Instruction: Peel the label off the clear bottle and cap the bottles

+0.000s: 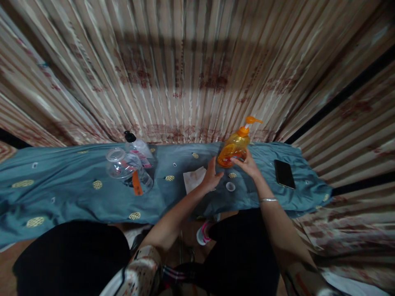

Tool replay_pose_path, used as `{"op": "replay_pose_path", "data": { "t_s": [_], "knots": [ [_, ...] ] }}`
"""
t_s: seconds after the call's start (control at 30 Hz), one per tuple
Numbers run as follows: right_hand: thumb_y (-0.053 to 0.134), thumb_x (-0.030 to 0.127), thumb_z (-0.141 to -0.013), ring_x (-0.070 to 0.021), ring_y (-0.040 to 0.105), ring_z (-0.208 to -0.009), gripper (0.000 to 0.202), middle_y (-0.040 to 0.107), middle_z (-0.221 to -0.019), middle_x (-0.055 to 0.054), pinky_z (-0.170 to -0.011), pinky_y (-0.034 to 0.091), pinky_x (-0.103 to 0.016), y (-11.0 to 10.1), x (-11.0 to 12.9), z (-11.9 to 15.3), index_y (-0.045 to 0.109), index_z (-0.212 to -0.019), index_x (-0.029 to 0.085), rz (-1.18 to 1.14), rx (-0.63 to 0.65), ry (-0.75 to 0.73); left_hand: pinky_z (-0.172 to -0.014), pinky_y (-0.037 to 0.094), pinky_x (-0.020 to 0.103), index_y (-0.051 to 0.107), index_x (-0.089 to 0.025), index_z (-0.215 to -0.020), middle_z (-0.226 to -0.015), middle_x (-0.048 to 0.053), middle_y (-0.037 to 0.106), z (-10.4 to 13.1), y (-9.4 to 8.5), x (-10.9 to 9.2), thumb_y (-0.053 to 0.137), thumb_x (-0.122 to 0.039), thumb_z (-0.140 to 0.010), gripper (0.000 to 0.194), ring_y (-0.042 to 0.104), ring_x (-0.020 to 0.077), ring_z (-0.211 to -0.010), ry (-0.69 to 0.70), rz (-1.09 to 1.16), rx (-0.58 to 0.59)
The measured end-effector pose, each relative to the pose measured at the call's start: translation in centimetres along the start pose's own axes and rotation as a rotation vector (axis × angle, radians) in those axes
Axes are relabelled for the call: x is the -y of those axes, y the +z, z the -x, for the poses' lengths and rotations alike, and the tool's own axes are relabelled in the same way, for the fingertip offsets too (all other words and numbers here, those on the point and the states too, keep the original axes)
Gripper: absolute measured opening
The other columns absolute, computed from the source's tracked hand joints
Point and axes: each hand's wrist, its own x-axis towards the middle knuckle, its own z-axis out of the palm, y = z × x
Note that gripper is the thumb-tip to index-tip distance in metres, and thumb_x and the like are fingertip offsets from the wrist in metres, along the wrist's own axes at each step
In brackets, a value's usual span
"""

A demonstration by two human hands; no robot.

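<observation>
An orange pump bottle [233,149] stands on the blue-green cloth, its pump raised and pointing right. My right hand [248,164] has its fingers round the bottle's lower right side. Just left of the bottle, my left hand [212,177] is open, thumb and fingers apart, holding nothing. Partly beneath my left hand and wrist lies a white tissue [194,180]. A small round white cap [230,186] rests on the cloth between my two hands.
At the left stand a clear wide-mouthed plastic container [116,163] with an orange label and a clear bottle with a black pump [138,147]. A black phone [284,174] lies at the right. Pleated curtains [185,74] hang behind the cloth-covered surface [173,197].
</observation>
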Motion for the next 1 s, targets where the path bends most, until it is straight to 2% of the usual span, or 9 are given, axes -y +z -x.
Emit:
{"op": "replay_pose_path", "data": {
  "t_s": [0.07,0.13,0.3,0.43,0.53,0.67,0.77,0.87,1.0],
  "knots": [
    [0.089,0.076,-0.055,-0.0373,0.068,-0.126,0.124,0.07,-0.134,-0.019,-0.108,0.055,-0.058,0.0,-0.9,2.1,0.043,-0.154,0.019,0.04,-0.085,0.067,-0.106,0.055,0.056,0.058,-0.02,-0.141,-0.148,0.014,0.058,1.9,-1.8,-0.4,0.068,-0.039,-0.097,0.049,0.062,0.0309,-0.129,-0.007,0.005,0.014],
    [0.085,0.079,-0.056,-0.0376,0.072,-0.117,0.124,0.072,-0.13,-0.019,-0.102,0.058,-0.06,0.2,-1.8,4.8,0.042,-0.155,0.019,0.097,-0.104,0.126,-0.11,0.052,0.059,0.055,-0.021,-0.145,-0.152,0.015,0.055,4.1,-4.0,-0.8,0.07,-0.037,-0.096,0.054,0.059,0.0328,-0.134,-0.014,0.001,0.022],
    [0.074,0.076,-0.068,-0.0403,0.072,-0.119,0.105,0.074,-0.128,-0.02,-0.105,0.056,-0.06,1.6,-2.9,11.3,0.047,-0.152,0.019,0.34,-0.088,0.175,-0.117,0.048,0.055,0.053,-0.029,-0.15,-0.155,0.013,0.058,9.2,-10.4,-2.0,0.069,-0.024,-0.09,0.062,0.06,0.0298,-0.14,-0.008,-0.049,-0.01],
    [0.067,0.073,-0.074,-0.0408,0.065,-0.133,0.092,0.067,-0.141,-0.021,-0.114,0.05,-0.06,2.8,-2.9,13.8,0.052,-0.147,0.02,0.447,-0.098,0.121,-0.119,0.048,0.054,0.053,-0.027,-0.15,-0.155,0.014,0.058,13.1,-15.2,-3.1,0.067,-0.03,-0.092,0.059,0.059,0.0294,-0.142,0.012,-0.115,-0.067],
    [0.063,0.074,-0.076,-0.0425,0.059,-0.138,0.089,0.063,-0.146,-0.025,-0.119,0.044,-0.062,3.5,-2.7,14.4,0.055,-0.142,0.016,0.486,-0.101,0.049,-0.12,0.047,0.055,0.051,-0.028,-0.15,-0.158,0.014,0.055,15.6,-17.8,-3.5,0.065,-0.032,-0.094,0.058,0.055,0.0293,-0.146,0.014,-0.165,-0.106],
    [0.06,0.079,-0.079,-0.045,0.053,-0.143,0.09,0.06,-0.147,-0.028,-0.118,0.042,-0.068,4.7,-2.3,14.7,0.055,-0.14,0.013,0.499,-0.157,-0.039,-0.122,0.044,0.055,0.053,-0.03,-0.149,-0.158,0.012,0.055,17.2,-19.5,-2.7,0.065,-0.032,-0.095,0.056,0.053,0.0286,-0.148,0.02,-0.218,-0.112],
    [0.057,0.079,-0.084,-0.0447,0.046,-0.148,0.09,0.055,-0.151,-0.029,-0.119,0.04,-0.07,6.7,-1.2,14.6,0.052,-0.145,0.012,0.511,-0.196,-0.099,-0.123,0.043,0.056,0.053,-0.027,-0.149,-0.157,0.013,0.057,16.9,-19.7,-1.8,0.065,-0.03,-0.094,0.057,0.053,0.029,-0.148,0.036,-0.254,-0.07],
    [0.056,0.076,-0.088,-0.0428,0.046,-0.149,0.086,0.055,-0.152,-0.026,-0.121,0.037,-0.07,10.3,1.1,13.8,0.051,-0.147,0.014,0.451,-0.133,-0.183,-0.126,0.039,0.056,0.053,-0.025,-0.15,-0.157,0.013,0.057,15.5,-19.7,-0.8,0.069,-0.026,-0.089,0.063,0.051,0.0292,-0.149,0.072,-0.294,0.003],
    [0.063,0.069,-0.09,-0.0391,0.05,-0.147,0.079,0.057,-0.153,-0.02,-0.126,0.035,-0.065,16.9,5.4,11.7,0.051,-0.15,0.02,0.28,0.058,-0.267,-0.128,0.035,0.057,0.051,-0.024,-0.153,-0.159,0.015,0.055,13.9,-20.1,0.3,0.067,-0.021,-0.088,0.067,0.049,0.0296,-0.152,0.106,-0.349,0.069]
  ]
}}
